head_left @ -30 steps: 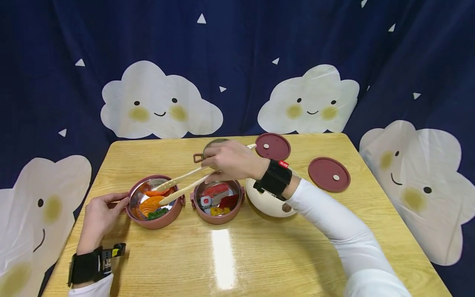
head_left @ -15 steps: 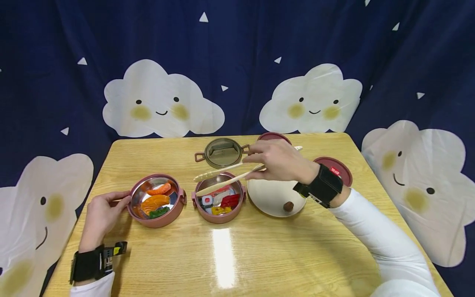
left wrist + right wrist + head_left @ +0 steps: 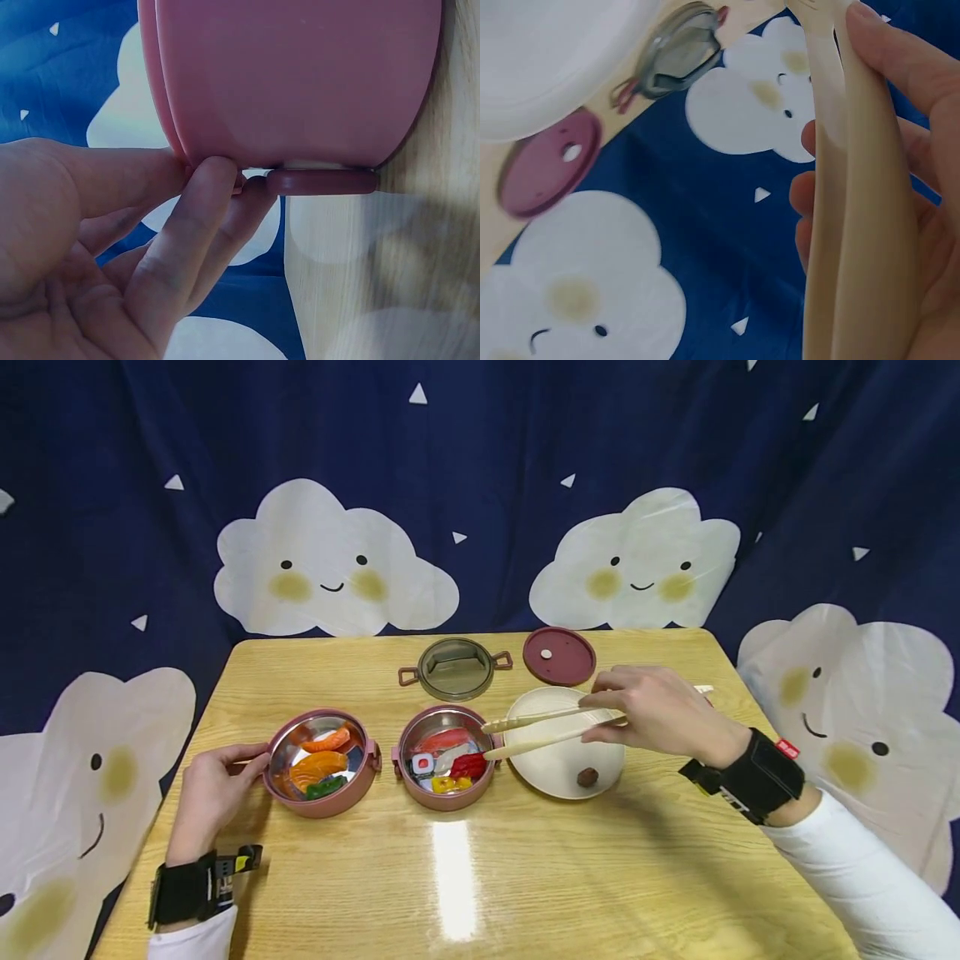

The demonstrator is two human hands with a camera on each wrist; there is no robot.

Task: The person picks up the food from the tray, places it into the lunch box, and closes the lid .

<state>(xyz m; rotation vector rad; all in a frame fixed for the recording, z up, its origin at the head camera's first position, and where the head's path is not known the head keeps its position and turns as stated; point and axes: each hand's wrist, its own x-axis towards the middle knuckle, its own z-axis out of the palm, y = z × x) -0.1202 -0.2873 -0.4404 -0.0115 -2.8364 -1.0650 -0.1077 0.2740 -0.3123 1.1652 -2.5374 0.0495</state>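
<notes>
My left hand (image 3: 240,766) holds the side handle (image 3: 322,181) of the left pink bowl (image 3: 352,789), which has orange and green food pieces in it. In the left wrist view the fingers (image 3: 187,225) curl round that handle under the bowl's wall (image 3: 300,75). My right hand (image 3: 637,710) grips cream tongs (image 3: 540,731) over the white plate (image 3: 547,764). The tongs' tips hold nothing and reach the right rim of the middle pink bowl (image 3: 442,799), which holds mixed food pieces. A small brown ball (image 3: 587,775) lies on the plate.
A grey-green lid with handles (image 3: 453,668) and a maroon lid (image 3: 558,656) lie at the back of the wooden table (image 3: 465,877). A dark blue cloth with white clouds (image 3: 333,568) hangs behind and around the table.
My right hand has carried the tongs rightward, from the left bowl across the middle bowl to above the white plate. The left hand has stayed on the left bowl.
</notes>
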